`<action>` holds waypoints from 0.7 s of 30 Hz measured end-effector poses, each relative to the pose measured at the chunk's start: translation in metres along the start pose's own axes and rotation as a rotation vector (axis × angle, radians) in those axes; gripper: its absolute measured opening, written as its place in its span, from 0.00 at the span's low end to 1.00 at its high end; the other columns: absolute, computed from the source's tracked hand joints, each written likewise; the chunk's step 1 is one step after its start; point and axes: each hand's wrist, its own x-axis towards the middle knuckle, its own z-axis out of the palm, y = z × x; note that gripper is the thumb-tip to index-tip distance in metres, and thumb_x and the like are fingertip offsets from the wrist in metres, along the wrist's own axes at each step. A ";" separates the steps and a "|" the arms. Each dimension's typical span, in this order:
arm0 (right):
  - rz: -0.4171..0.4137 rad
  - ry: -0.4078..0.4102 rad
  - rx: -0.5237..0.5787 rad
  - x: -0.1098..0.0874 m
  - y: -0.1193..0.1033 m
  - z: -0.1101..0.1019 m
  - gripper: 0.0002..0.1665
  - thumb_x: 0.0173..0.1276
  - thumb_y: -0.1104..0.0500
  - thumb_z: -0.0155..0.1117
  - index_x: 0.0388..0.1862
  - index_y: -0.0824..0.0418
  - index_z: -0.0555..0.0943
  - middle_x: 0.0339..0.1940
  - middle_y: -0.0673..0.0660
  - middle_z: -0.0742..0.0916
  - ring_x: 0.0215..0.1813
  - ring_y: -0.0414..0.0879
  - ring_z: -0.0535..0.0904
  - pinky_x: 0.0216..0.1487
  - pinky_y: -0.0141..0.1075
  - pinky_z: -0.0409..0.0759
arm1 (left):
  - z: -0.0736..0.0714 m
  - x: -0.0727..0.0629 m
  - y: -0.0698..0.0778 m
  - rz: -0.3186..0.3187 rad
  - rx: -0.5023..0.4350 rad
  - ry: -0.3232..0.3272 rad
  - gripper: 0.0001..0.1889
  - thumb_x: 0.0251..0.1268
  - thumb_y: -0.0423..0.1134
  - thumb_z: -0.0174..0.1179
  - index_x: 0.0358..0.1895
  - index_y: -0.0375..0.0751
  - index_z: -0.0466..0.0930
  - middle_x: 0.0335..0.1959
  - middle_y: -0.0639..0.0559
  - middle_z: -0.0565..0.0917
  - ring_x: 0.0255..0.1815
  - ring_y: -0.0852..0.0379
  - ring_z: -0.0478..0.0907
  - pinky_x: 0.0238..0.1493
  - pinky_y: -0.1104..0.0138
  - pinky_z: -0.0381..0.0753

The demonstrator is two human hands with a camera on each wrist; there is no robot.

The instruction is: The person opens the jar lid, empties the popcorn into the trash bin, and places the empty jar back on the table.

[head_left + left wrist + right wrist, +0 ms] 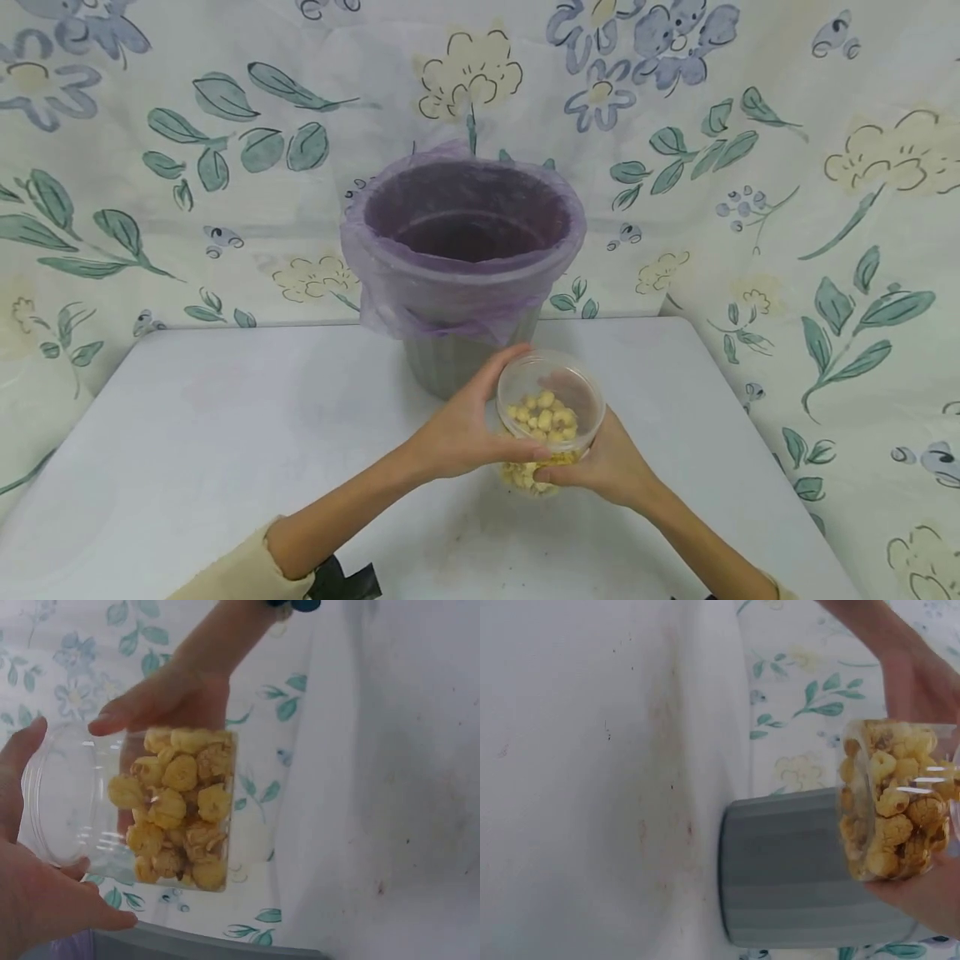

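Observation:
A clear plastic jar (551, 400), partly filled with yellow popcorn (176, 802), is held above the white table between both hands. From the left side, my left hand (465, 429) grips it near its top rim, thumb across the front. My right hand (615, 467) holds the other side lower down, its thumb on the front of the jar. In the left wrist view the popcorn sits at the jar's base end and the upper part looks bare. Whether a clear lid covers the top, I cannot tell. Some fingers are hidden behind the jar.
Just behind the hands stands a grey bin (442, 367) lined with a purple plastic bag (465, 287), its mouth open. The white table (247, 433) has small dark specks near its front. Floral cloth (750, 208) hangs behind and at the sides.

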 end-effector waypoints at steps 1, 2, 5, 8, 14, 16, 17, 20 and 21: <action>0.008 -0.001 0.004 0.000 0.000 0.000 0.60 0.45 0.57 0.85 0.74 0.60 0.61 0.69 0.57 0.74 0.67 0.56 0.70 0.65 0.38 0.71 | -0.001 0.000 0.001 -0.011 0.001 -0.006 0.57 0.48 0.43 0.79 0.80 0.50 0.50 0.76 0.55 0.60 0.74 0.53 0.57 0.70 0.46 0.57; 0.014 -0.006 0.016 0.000 0.000 0.000 0.60 0.45 0.57 0.85 0.74 0.60 0.61 0.69 0.57 0.74 0.66 0.56 0.70 0.65 0.38 0.71 | -0.003 0.000 0.002 -0.012 -0.004 -0.027 0.58 0.48 0.43 0.79 0.80 0.50 0.48 0.77 0.54 0.58 0.75 0.53 0.55 0.71 0.45 0.56; 0.028 -0.040 0.052 -0.002 -0.001 0.000 0.61 0.44 0.56 0.85 0.74 0.59 0.61 0.69 0.58 0.73 0.66 0.56 0.71 0.64 0.39 0.72 | -0.013 0.003 0.004 -0.014 -0.028 -0.124 0.59 0.48 0.43 0.78 0.81 0.50 0.46 0.79 0.55 0.54 0.77 0.54 0.52 0.72 0.46 0.53; 0.020 -0.092 0.087 -0.003 -0.002 0.000 0.62 0.45 0.56 0.85 0.75 0.60 0.60 0.70 0.61 0.72 0.67 0.56 0.71 0.65 0.40 0.71 | -0.021 0.006 0.004 -0.015 -0.054 -0.214 0.58 0.48 0.43 0.78 0.81 0.49 0.47 0.79 0.54 0.55 0.76 0.52 0.53 0.72 0.46 0.56; -0.001 -0.107 0.082 -0.002 0.000 0.001 0.61 0.46 0.57 0.85 0.76 0.61 0.59 0.69 0.62 0.72 0.67 0.57 0.71 0.66 0.41 0.71 | -0.021 0.003 0.006 -0.022 0.022 -0.168 0.54 0.48 0.44 0.78 0.79 0.49 0.54 0.75 0.55 0.62 0.74 0.51 0.59 0.69 0.47 0.60; 0.001 -0.084 0.061 -0.002 0.001 0.000 0.60 0.45 0.58 0.85 0.75 0.60 0.60 0.68 0.61 0.73 0.66 0.58 0.71 0.65 0.40 0.72 | -0.018 0.001 0.008 -0.008 0.054 -0.108 0.53 0.48 0.44 0.78 0.78 0.49 0.56 0.75 0.55 0.63 0.74 0.52 0.60 0.70 0.47 0.60; 0.004 -0.070 0.051 -0.001 0.001 0.000 0.60 0.45 0.58 0.85 0.74 0.60 0.61 0.68 0.60 0.73 0.65 0.58 0.71 0.65 0.40 0.72 | -0.017 0.000 0.010 -0.002 0.067 -0.079 0.53 0.47 0.44 0.78 0.78 0.49 0.57 0.75 0.55 0.64 0.73 0.53 0.60 0.70 0.46 0.59; 0.023 -0.049 0.054 -0.002 0.002 -0.002 0.60 0.45 0.59 0.86 0.74 0.60 0.61 0.67 0.60 0.73 0.64 0.58 0.71 0.63 0.38 0.73 | -0.018 -0.003 0.012 -0.004 0.091 -0.014 0.52 0.47 0.44 0.79 0.77 0.51 0.58 0.74 0.57 0.64 0.74 0.53 0.59 0.69 0.44 0.58; 0.026 -0.046 0.059 -0.003 0.002 -0.002 0.60 0.45 0.60 0.85 0.74 0.60 0.61 0.68 0.60 0.73 0.64 0.58 0.71 0.63 0.37 0.72 | -0.019 -0.005 0.013 -0.012 0.096 0.003 0.53 0.47 0.45 0.79 0.77 0.52 0.58 0.75 0.58 0.63 0.74 0.53 0.58 0.69 0.43 0.58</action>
